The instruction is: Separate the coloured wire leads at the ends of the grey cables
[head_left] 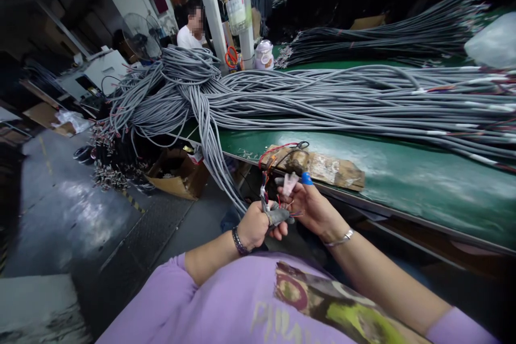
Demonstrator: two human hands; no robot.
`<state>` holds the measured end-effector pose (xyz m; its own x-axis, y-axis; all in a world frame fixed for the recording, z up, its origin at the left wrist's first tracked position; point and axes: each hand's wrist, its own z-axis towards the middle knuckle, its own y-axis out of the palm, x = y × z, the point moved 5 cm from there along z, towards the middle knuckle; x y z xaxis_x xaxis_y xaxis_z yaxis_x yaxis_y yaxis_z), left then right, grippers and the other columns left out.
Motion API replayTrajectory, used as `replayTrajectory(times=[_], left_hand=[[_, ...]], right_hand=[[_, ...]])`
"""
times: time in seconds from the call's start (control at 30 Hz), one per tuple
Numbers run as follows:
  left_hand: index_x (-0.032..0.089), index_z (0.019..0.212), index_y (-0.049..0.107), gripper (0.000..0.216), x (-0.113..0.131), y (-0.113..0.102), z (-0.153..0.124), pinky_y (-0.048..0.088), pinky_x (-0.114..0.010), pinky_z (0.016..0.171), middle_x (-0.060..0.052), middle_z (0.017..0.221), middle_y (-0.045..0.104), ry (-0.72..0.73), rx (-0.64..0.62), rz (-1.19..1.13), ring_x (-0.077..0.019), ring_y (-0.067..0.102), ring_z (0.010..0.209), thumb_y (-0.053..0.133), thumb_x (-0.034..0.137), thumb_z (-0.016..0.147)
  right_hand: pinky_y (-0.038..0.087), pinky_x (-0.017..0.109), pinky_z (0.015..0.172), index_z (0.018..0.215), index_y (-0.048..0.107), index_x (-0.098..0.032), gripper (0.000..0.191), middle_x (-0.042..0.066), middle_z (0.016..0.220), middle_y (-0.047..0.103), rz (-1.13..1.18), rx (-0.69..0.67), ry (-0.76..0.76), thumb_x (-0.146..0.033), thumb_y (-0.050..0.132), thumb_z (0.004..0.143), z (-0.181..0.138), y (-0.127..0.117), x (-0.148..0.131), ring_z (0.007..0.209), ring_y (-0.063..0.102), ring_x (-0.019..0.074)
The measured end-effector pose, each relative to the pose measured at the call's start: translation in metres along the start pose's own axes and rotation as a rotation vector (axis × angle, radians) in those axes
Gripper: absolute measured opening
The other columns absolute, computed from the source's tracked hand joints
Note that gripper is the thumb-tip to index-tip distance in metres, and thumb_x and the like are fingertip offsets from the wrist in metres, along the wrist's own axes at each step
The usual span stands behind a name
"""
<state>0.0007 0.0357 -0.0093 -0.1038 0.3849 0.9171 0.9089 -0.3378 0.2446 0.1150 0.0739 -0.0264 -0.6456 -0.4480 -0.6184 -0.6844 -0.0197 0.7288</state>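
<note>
My left hand (pixel 258 221) is closed around the ends of grey cables (pixel 226 185), which hang from the table down to it. A grey cover or wrap (pixel 279 217) shows at its thumb. Thin coloured wires (pixel 264 193) stick out by its fingers. My right hand (pixel 312 208) is just to the right, its thumb raised and apart from the loosely bent fingers. Blue tape (pixel 307 178) wraps the thumb tip, and a whitish wrap (pixel 289 184) is at a finger. Its fingertips are close to the wire ends; whether they touch is unclear.
A wooden block (pixel 334 171) with wires on it lies along the edge of the green table (pixel 403 172). Long grey cable bundles (pixel 322 99) stretch across behind it. Orange-handled scissors (pixel 231 57) and a lidded tub (pixel 264 55) stand by a post. A cardboard box (pixel 177 174) sits below left; a person (pixel 189 36) is beyond.
</note>
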Motion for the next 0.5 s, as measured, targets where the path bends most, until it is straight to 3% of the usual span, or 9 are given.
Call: replayTrajectory(times=[0.13,0.33,0.5], left_hand=[[0.013,0.063,0.056,0.041,-0.001,0.001,-0.006,0.028,-0.019,0.037,-0.002,0.051,0.06,0.039,0.049,0.022,-0.007,0.048,0.036,0.07,0.051,0.07],[0.013,0.066,0.056,0.04,0.001,0.0,-0.003,0.027,-0.019,0.036,-0.001,0.052,0.06,0.066,0.112,-0.013,-0.0075,0.048,0.036,0.071,0.05,0.068],[0.013,0.067,0.058,0.039,0.007,-0.002,0.002,0.027,-0.019,0.036,0.0,0.049,0.059,0.06,0.078,-0.066,-0.0075,0.048,0.035,0.072,0.049,0.067]], right_hand=[[0.047,0.021,0.054,0.078,0.069,-0.019,0.032,0.0,0.068,0.064,-0.085,0.011,-0.044,-0.05,0.075,0.073,-0.002,0.0,-0.004,0.056,0.054,0.0096],[0.045,0.026,0.054,0.073,0.065,-0.019,0.041,0.001,0.065,0.062,-0.186,0.056,-0.13,-0.06,0.071,0.072,-0.002,0.002,-0.007,0.056,0.054,0.013],[0.038,0.026,0.051,0.06,0.062,-0.019,0.051,0.001,0.055,0.057,-0.474,0.273,-0.423,-0.068,0.063,0.073,-0.005,-0.003,-0.017,0.051,0.047,0.0127]])
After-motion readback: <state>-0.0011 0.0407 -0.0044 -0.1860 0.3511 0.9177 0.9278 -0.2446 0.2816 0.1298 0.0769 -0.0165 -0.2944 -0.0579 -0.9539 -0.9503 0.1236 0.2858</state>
